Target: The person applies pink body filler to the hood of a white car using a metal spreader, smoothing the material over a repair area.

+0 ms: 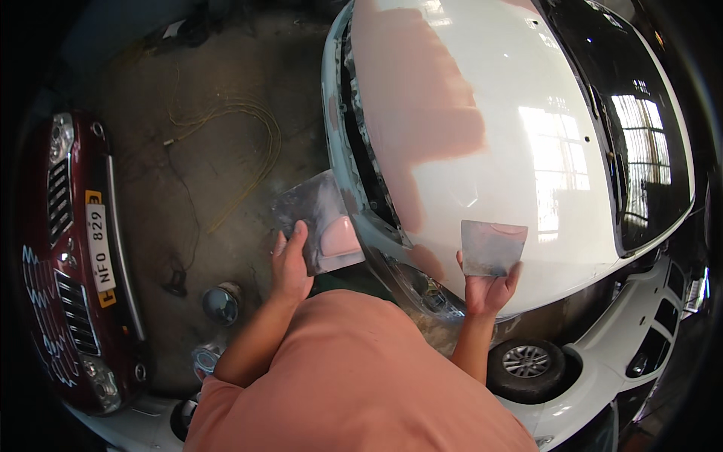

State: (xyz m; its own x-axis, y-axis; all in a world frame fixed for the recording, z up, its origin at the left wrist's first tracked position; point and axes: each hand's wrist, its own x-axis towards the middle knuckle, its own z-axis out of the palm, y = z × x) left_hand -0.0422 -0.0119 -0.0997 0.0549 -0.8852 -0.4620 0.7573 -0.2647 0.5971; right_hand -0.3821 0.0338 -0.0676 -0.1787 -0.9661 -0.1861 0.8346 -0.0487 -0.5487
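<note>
My left hand (289,265) grips a grey mixing board (307,205) by its near left edge, thumb on top. A mound of pink body filler (341,237) lies on the board's right part. In my right hand (488,294) is a flat grey putty spreader (489,252), with a streak of pink filler along its far edge. The spreader is in front of the white car hood (497,181) in this view; whether it touches the hood I cannot tell. Wide pink filler patches (422,98) cover the hood's front part, with smaller ones near the headlight (429,290).
To the left stands a dark red car front (75,264) with a silver bumper bar. A yellowish hose (263,124) curls on the concrete floor. Cans (221,303) sit near my left elbow. Another white vehicle with a dark wheel (526,365) is at the lower right.
</note>
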